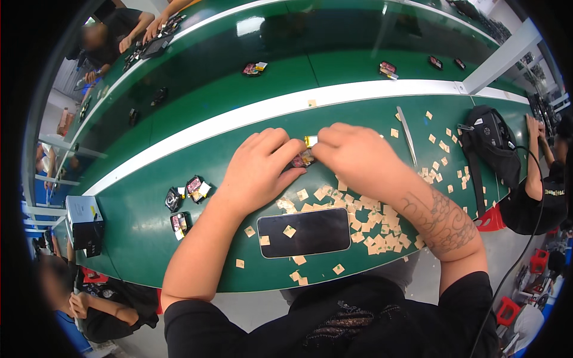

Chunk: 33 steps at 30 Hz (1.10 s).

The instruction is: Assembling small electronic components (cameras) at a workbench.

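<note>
At the middle of the green table, my left hand (262, 164) grips a small electronic unit (302, 159) with a reddish circuit board, thumb below and fingers above. My right hand (357, 156) is closed at the unit's right side, its fingertips pinched at a small yellow and white battery-like piece (311, 141). The exact hold of the right fingertips is partly hidden. Below the hands lies a dark smartphone (304, 232), with a couple of small beige squares on it. Many more beige paper-like squares (382, 230) are scattered around it and to the right.
Left of my forearm sit several similar units (195, 188). Metal tweezers (407, 136) lie to the right, beside a black bag (490, 143). A white box (85, 218) stands at the left end. Beyond the white rail (239, 113), more units rest on a green belt. Other people sit around.
</note>
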Each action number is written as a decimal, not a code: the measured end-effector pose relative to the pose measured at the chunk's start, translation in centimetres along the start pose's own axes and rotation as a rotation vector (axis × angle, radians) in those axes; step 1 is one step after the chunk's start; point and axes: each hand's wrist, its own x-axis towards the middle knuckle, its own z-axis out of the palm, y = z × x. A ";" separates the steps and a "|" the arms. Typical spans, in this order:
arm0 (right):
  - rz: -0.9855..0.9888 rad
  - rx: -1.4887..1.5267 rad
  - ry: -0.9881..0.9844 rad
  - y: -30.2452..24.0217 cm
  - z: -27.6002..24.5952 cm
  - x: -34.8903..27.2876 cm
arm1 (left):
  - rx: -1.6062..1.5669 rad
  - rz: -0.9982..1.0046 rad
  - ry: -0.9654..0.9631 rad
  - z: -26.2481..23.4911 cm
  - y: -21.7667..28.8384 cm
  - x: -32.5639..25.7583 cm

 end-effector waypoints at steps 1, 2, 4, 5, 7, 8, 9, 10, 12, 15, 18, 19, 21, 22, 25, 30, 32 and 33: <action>-0.022 -0.026 0.008 -0.6 0.3 0.1 | 0.004 0.010 0.001 0.0 0.0 0.0; -0.044 -0.052 0.017 -1.0 0.5 0.2 | 0.009 0.021 0.002 0.0 0.0 0.0; -0.020 -0.017 -0.004 -1.0 0.2 0.3 | 0.009 0.017 -0.002 0.0 0.0 -0.2; 0.003 0.017 -0.022 -1.0 0.1 0.4 | 0.010 0.015 -0.005 0.0 -0.1 -0.2; 0.012 0.036 -0.021 -0.5 0.3 0.2 | -0.006 0.009 -0.013 0.1 0.0 -0.1; 0.020 0.056 -0.019 -0.2 0.5 0.2 | -0.020 0.002 -0.021 0.1 0.0 0.0; 0.020 0.057 -0.017 -0.1 0.7 0.2 | -0.018 0.002 -0.022 0.1 0.1 -0.1; 0.046 0.112 0.002 0.0 1.0 0.2 | -0.062 -0.046 -0.017 0.1 0.3 -0.2; 0.074 0.165 0.023 0.3 1.2 0.2 | -0.105 -0.090 -0.012 0.2 0.5 -0.3; 0.138 0.412 0.049 0.9 1.1 0.2 | -0.163 -0.152 -0.014 0.3 0.7 -0.4; 0.195 0.622 0.003 1.8 1.0 0.3 | -0.195 -0.171 -0.018 0.3 0.5 -0.5; 0.197 0.635 0.008 2.0 0.8 0.3 | -0.197 -0.174 -0.021 0.3 0.5 -0.4; 0.194 0.651 0.011 2.2 0.7 0.3 | -0.196 -0.181 -0.022 0.2 0.5 -0.3; 0.132 0.450 0.023 1.9 0.7 0.3 | -0.180 -0.167 -0.018 0.2 0.5 -0.4; 0.064 0.161 0.019 0.1 0.4 0.1 | -0.132 -0.130 0.003 0.1 0.9 -0.1; 0.105 0.140 0.038 -0.3 1.0 0.4 | -0.281 -0.194 -0.001 -0.1 0.4 0.1; 0.167 0.320 0.073 0.1 1.1 0.1 | -0.309 -0.196 -0.012 0.1 0.4 0.2; 0.157 0.311 0.087 0.0 1.0 0.2 | -0.282 -0.205 -0.012 0.1 0.7 -0.1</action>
